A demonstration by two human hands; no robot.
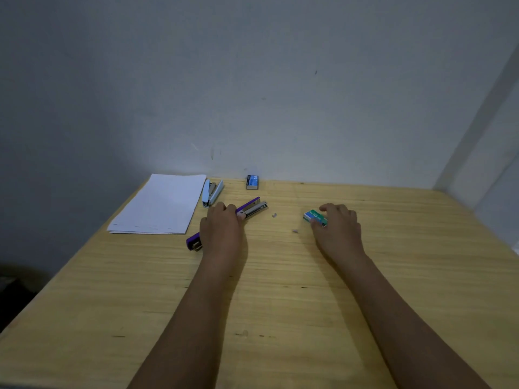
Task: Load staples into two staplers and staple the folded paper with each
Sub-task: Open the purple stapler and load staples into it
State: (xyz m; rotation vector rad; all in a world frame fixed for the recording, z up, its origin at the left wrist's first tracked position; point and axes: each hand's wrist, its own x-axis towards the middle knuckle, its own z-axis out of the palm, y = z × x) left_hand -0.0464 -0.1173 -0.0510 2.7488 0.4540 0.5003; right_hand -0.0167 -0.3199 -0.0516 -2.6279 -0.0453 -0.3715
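Note:
A purple stapler (251,208) lies opened out flat on the wooden table (280,290), its metal staple channel showing. My left hand (222,230) rests over its middle and grips it. My right hand (338,226) holds a small green staple box (315,217) on the table, fingers on both its ends. A light blue stapler (211,192) lies open beside a stack of white paper (161,204) at the back left. A blue staple box (252,182) stands against the wall.
Two small bits, perhaps staple strips (274,215), lie on the table between my hands. A grey wall closes the table's far edge, and a white frame (483,153) runs along the right side. The left table edge drops to a dark floor.

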